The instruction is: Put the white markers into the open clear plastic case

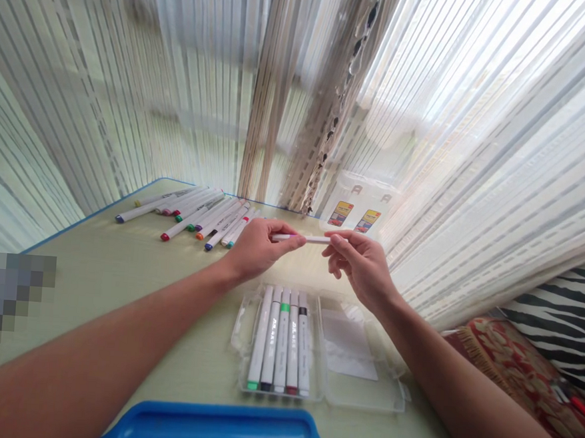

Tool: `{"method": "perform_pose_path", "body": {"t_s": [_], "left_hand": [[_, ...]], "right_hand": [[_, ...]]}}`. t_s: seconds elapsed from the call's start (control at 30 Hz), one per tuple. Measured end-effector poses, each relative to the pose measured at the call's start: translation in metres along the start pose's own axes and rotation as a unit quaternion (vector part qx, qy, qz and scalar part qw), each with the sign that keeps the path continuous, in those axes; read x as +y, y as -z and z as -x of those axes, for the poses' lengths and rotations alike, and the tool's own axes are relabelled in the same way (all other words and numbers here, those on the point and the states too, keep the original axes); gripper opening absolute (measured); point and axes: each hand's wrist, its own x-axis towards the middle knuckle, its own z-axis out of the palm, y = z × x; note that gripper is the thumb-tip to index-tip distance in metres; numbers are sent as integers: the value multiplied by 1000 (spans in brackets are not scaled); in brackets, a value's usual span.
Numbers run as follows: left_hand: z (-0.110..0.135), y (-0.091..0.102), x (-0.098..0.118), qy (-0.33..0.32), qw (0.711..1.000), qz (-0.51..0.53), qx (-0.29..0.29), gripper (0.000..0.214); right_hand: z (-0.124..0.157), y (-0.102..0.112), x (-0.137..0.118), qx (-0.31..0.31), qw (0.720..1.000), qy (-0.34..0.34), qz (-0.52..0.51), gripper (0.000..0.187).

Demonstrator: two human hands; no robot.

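Note:
Both my hands hold one white marker (311,239) level above the table, each pinching an end. My left hand (259,247) grips its left end with thumb and fingers. My right hand (360,262) pinches its right end. Below them lies an open clear plastic case (361,384) with several white markers (280,341) lined up in its left half, coloured caps toward me. A white sheet lies in the case's right half.
A row of several loose markers (197,214) lies at the table's far left. Two clear plastic boxes (361,207) stand against the sheer curtain at the back. A blue tray edge (218,427) runs along the near side. A zebra-patterned cushion (562,298) sits at right.

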Motion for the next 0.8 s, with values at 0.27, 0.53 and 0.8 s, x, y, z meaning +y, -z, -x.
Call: {"method": "perform_pose_path", "body": {"t_s": [0.27, 0.53, 0.8], "left_hand": [[-1, -3, 1, 10, 996, 89, 9, 34], [-3, -3, 0, 9, 989, 145, 28, 29], [-2, 1, 6, 36, 978, 203, 20, 27]], "right_hand": [[2, -1, -5, -8, 998, 3, -65, 27], [-3, 2, -3, 46, 996, 5, -73, 28], [-8, 5, -1, 80, 993, -25, -84, 27]]}}
